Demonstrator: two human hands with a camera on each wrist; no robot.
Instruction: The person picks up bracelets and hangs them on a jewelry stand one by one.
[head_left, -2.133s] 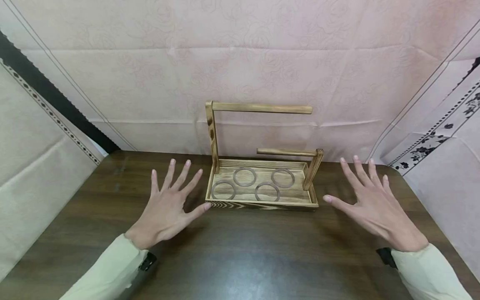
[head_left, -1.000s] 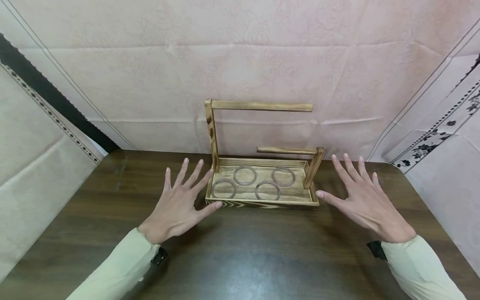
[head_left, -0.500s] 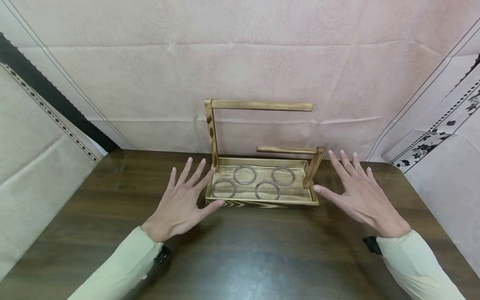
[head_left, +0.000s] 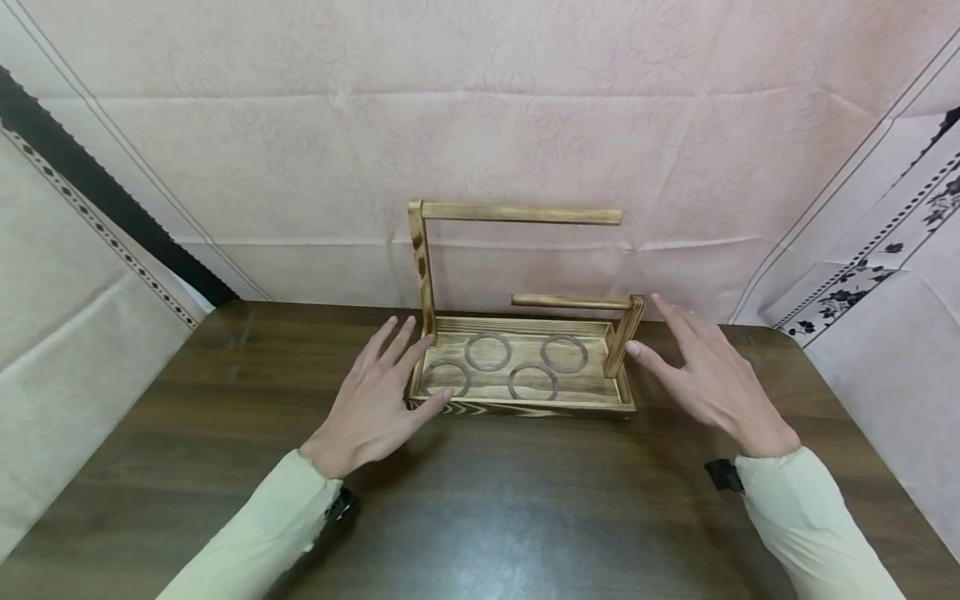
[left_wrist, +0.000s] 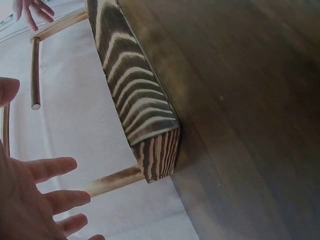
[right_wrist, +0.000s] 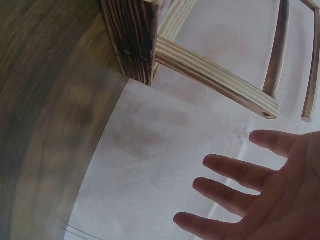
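A small wooden rack (head_left: 525, 410) stands near the table's far edge. It has a shallow tray base, a tall post (head_left: 422, 267) with a long rod at its left end, and a shorter post (head_left: 624, 337) with a short rod at its right. Several grey rings (head_left: 489, 353) lie in the tray. My left hand (head_left: 371, 404) hovers by the rack's left end, fingers fairly straight, thumb over the front left corner. My right hand (head_left: 708, 383) is held by the right post, fingers extended. Both wrist views show empty palms; contact with the rack is not visible.
The dark wooden table (head_left: 487, 508) extends in front of the rack. A pale pink cloth (head_left: 525, 142) hangs behind it, and white cloths with patterned borders (head_left: 847, 292) hang at both sides.
Both hands have moved inward and slightly forward, closer to the rack's two ends. Their spread fingers have drawn closer together. The rack stays in place.
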